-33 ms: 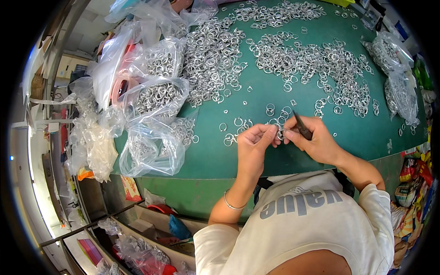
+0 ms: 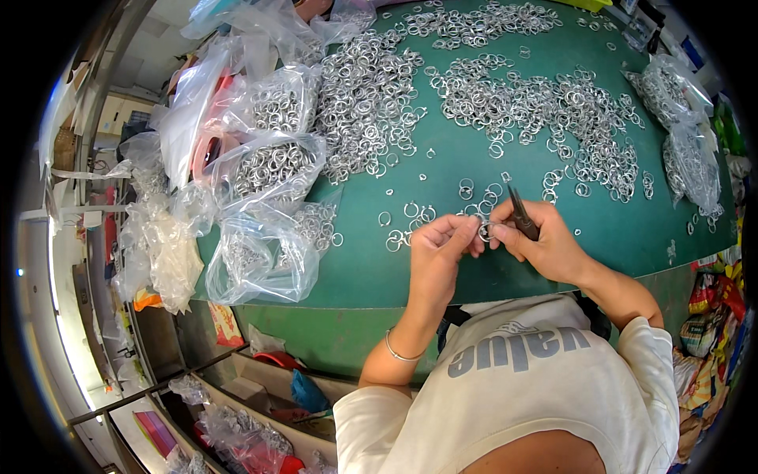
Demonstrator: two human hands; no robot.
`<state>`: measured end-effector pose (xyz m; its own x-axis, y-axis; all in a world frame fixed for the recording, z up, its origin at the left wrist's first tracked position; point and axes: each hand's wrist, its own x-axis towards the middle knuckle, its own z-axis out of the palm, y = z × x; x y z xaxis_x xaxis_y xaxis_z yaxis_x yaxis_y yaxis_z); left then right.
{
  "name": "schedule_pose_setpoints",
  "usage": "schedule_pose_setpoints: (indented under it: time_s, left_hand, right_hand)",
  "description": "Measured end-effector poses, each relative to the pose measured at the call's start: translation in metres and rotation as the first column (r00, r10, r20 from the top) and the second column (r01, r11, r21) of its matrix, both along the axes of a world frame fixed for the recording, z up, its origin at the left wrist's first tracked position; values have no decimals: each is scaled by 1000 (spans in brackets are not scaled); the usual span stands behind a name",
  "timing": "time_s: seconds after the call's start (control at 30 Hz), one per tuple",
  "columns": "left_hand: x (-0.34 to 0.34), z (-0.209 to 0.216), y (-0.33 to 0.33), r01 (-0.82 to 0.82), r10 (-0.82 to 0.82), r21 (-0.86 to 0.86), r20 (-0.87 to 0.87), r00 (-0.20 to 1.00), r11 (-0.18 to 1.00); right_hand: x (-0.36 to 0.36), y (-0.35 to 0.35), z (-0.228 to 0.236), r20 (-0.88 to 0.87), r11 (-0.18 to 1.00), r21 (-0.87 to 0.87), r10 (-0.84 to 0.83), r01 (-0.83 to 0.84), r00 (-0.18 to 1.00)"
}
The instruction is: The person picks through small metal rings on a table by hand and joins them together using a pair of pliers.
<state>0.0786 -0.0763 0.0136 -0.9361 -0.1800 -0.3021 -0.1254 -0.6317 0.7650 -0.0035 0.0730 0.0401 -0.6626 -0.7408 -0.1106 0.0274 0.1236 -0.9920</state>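
Note:
Over the near part of the green table (image 2: pixel 474 280), my two hands meet at the fingertips around a small silver metal ring (image 2: pixel 484 231). My left hand (image 2: pixel 442 243) pinches it between thumb and fingers. My right hand (image 2: pixel 550 249) touches its other side with thumb and forefinger. That hand also keeps a dark tool with two thin prongs, like tweezers (image 2: pixel 521 215), tucked in its grip, prongs pointing away from me. Just beyond my fingers lie some loose rings (image 2: pixel 467 188) and a small metal piece (image 2: pixel 506 177). Fingers partly cover the held ring.
Large heaps of silver rings (image 2: pixel 367 103) spread over the table's far side, with another heap (image 2: pixel 545 103) to the right. Clear plastic bags of rings (image 2: pixel 276 170) crowd the left edge. More bags (image 2: pixel 687 150) sit at the right edge. Below left is an open drawer (image 2: pixel 260 387).
The tweezers have turned slightly in my right hand, and their two prongs now show apart. Both hands stay nearly in place at the ring.

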Motion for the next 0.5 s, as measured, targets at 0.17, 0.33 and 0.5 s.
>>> schedule_pose_setpoints:
  time_s: [0.17, 0.33, 0.5]
  left_hand:
    - [-1, -7, 2, 6, -9, 109, 31, 999, 994]
    - [1, -9, 20, -443, 201, -746, -397, 895, 497]
    - [-2, -22, 2, -315, 150, -898, -281, 948, 309]
  right_hand:
    - [4, -2, -13, -114, 998, -61, -35, 28, 993]
    - [-7, 5, 2, 640, 996, -79, 89, -50, 763]
    - [-9, 11, 20, 795, 981, -179, 191, -78, 576]
